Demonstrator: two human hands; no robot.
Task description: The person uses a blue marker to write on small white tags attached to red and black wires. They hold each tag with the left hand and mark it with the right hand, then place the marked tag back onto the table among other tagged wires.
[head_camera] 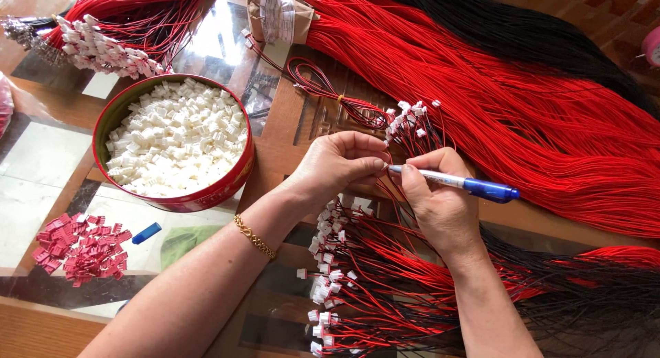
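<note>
Two hands mid-tabletop: left hand fingers pinching a small white connector, right hand fingers pinching a blue pen, red tin toward left edge.

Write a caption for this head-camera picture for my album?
Two hands, left and right with a blue pen, working on red wires.

Bright daylight, sharp focus, glare on tabletop
</note>
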